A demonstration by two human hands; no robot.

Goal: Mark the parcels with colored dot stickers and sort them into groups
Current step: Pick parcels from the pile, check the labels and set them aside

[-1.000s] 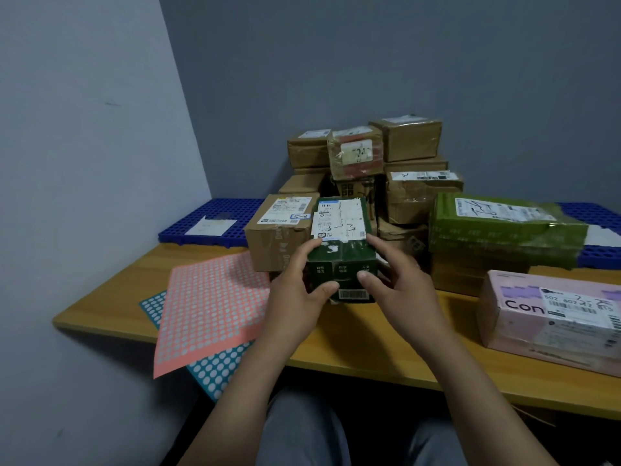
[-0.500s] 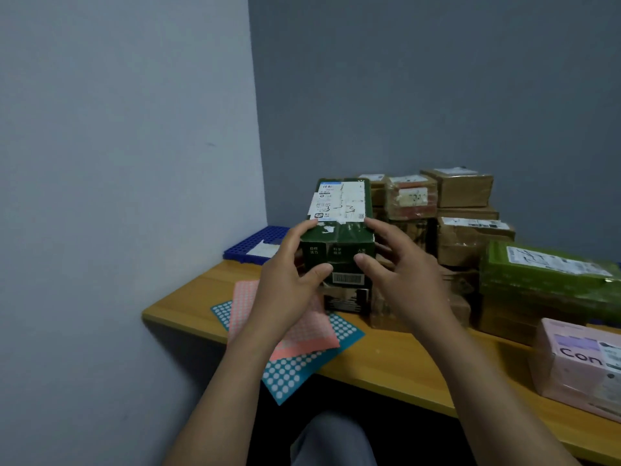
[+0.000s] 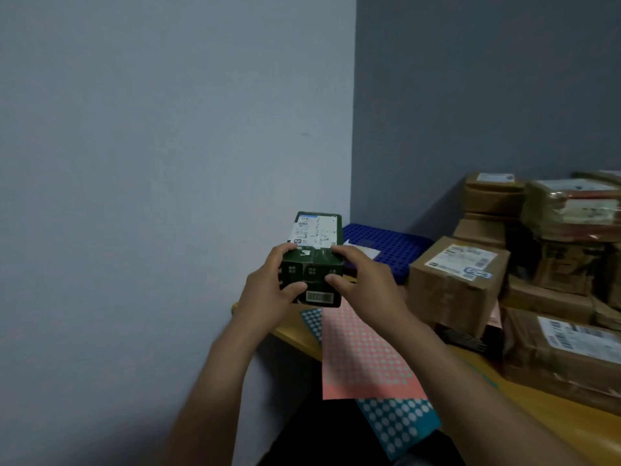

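Observation:
I hold a dark green parcel (image 3: 316, 250) with a white shipping label on top, lifted above the left end of the wooden table (image 3: 295, 331). My left hand (image 3: 268, 290) grips its left side, thumb on the front face. My right hand (image 3: 363, 284) grips its right side. Under my arms lie a pink dot-sticker sheet (image 3: 363, 358) and a teal dot-sticker sheet (image 3: 400, 422), both overhanging the table's front edge. A brown parcel (image 3: 453, 284) with a label stands to the right.
A stack of several brown taped parcels (image 3: 544, 237) fills the right side. A blue plastic grid pallet (image 3: 386, 243) holding a white paper lies in the back corner. Grey walls meet behind the table, and the left wall is close.
Both hands have carried the green parcel to the left, away from the stack, toward the table's left end. My view has swung left with it; the green and pink parcels are out of sight.

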